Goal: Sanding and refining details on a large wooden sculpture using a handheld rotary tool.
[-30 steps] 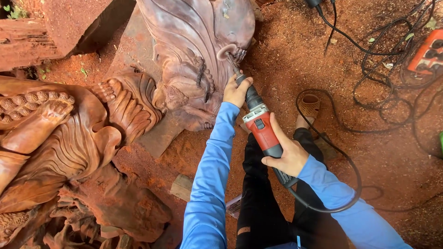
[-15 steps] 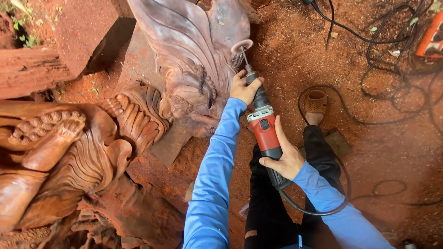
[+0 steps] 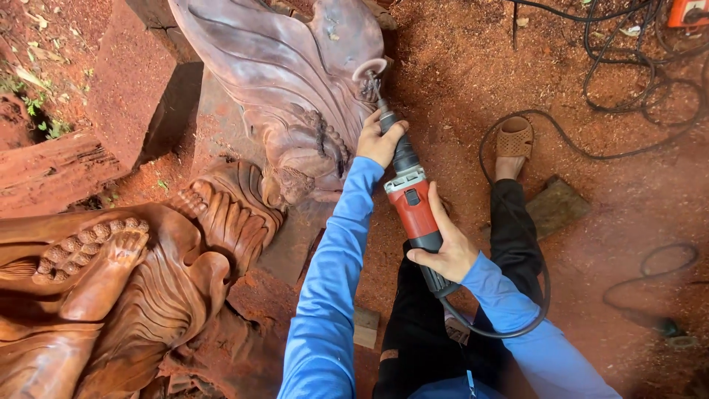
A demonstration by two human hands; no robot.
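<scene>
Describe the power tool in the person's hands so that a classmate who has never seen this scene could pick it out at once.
Start at the big carved wooden figure lying on red sawdust. At its right edge, both hands hold a long red-and-black grinder. Unlike the loose black cables nearby, it ends in a small round sanding disc against the carving.

Left hand [image 3: 378,142] gripping ahead, right hand [image 3: 446,251] clenched behind

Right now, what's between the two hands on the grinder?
In the head view, between the left hand near the nose and the right hand at the rear lies the grinder's black neck, silver collar and red body with its switch.
</scene>
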